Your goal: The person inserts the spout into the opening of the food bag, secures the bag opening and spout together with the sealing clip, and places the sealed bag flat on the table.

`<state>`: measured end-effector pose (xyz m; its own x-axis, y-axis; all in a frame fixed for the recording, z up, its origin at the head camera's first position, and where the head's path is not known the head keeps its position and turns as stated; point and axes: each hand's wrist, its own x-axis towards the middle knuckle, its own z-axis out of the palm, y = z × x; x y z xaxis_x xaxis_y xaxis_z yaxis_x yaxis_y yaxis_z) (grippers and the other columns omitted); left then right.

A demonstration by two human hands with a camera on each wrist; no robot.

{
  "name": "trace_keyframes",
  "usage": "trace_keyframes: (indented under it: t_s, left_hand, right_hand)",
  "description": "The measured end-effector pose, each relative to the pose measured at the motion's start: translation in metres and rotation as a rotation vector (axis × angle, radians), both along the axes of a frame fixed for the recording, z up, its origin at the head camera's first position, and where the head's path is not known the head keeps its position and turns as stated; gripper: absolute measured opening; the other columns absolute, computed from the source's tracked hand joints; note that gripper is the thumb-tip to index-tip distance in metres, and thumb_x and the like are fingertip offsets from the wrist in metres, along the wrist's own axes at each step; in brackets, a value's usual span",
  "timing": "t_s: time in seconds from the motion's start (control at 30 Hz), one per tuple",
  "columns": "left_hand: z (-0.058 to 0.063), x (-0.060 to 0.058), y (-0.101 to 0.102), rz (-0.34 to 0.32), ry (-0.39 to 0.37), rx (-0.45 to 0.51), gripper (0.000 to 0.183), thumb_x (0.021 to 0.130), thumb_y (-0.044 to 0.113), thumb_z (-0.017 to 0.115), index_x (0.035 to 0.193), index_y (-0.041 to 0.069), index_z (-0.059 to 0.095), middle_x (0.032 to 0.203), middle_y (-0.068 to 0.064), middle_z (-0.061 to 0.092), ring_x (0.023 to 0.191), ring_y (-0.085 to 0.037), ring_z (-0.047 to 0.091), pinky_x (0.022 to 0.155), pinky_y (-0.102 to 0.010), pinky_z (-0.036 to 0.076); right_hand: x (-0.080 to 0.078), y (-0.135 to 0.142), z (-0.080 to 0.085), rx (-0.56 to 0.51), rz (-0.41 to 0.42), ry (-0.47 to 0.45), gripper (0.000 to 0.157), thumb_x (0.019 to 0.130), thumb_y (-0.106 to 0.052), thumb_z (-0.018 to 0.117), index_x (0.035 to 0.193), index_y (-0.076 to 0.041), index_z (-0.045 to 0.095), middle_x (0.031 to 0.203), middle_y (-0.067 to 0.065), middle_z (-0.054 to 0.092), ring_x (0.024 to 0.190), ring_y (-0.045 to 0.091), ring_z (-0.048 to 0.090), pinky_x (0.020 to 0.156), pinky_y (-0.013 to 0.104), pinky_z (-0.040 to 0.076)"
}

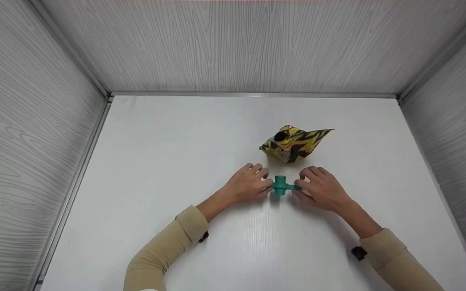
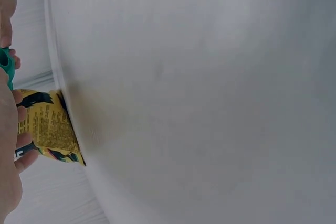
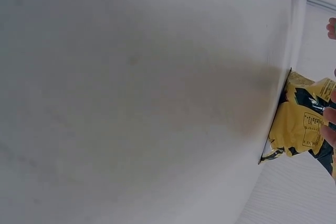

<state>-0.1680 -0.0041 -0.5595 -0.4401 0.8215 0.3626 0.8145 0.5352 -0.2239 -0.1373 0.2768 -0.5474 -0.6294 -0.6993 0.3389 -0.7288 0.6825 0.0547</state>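
A small green bag clip with a round spout in its middle (image 1: 280,186) is held level above the white table. My left hand (image 1: 250,184) pinches its left end, and my right hand (image 1: 323,188) pinches its right arm. In the left wrist view the hollow spout of the clip (image 2: 6,60) shows at the left edge, partly covered by my left hand (image 2: 6,150). Just beyond both hands stands a crumpled yellow and black snack bag (image 1: 297,145). The right wrist view catches only some fingertips (image 3: 329,115) in front of the bag (image 3: 296,124); the clip is outside that view.
The white table (image 1: 176,133) spreads around both hands. Grey wood-grain panels enclose it at the back (image 1: 233,48), left (image 1: 18,121) and right (image 1: 455,121), with metal strips along the edges. A dark wrist device (image 1: 359,253) sits by the right cuff.
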Motion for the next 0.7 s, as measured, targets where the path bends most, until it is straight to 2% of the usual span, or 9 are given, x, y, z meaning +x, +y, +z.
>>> trace_keyframes:
  t_s: [0.23,0.43,0.7]
  left_hand:
    - [0.001,-0.001,-0.008,0.008,0.010,-0.010,0.028,0.100,0.045,0.044,0.100,0.024,0.062,0.100,0.002,0.062,0.092,-0.018,0.058,0.078,-0.032,0.050]
    - [0.005,-0.001,-0.016,0.016,0.004,-0.023,0.029,0.100,0.046,0.043,0.101,0.024,0.061,0.101,0.002,0.063,0.094,-0.019,0.059,0.079,-0.032,0.051]
    - [0.009,-0.001,-0.025,0.006,0.026,0.010,0.026,0.099,0.043,0.045,0.100,0.023,0.061,0.100,0.002,0.064,0.092,-0.019,0.060,0.077,-0.032,0.051]
  right_hand:
    - [-0.002,-0.007,-0.002,-0.013,-0.001,0.005,0.023,0.091,-0.042,0.062,0.098,-0.020,0.063,0.096,0.004,0.061,0.093,0.024,0.058,0.081,0.041,0.053]
    - [-0.002,-0.015,-0.002,-0.100,-0.012,0.016,0.022,0.090,-0.041,0.065,0.094,-0.020,0.063,0.095,0.003,0.061,0.091,0.022,0.057,0.076,0.038,0.052]
    - [-0.001,-0.024,0.000,-0.136,-0.077,-0.043,0.024,0.090,-0.044,0.064,0.095,-0.021,0.063,0.095,0.001,0.060,0.088,0.020,0.054,0.072,0.035,0.051]
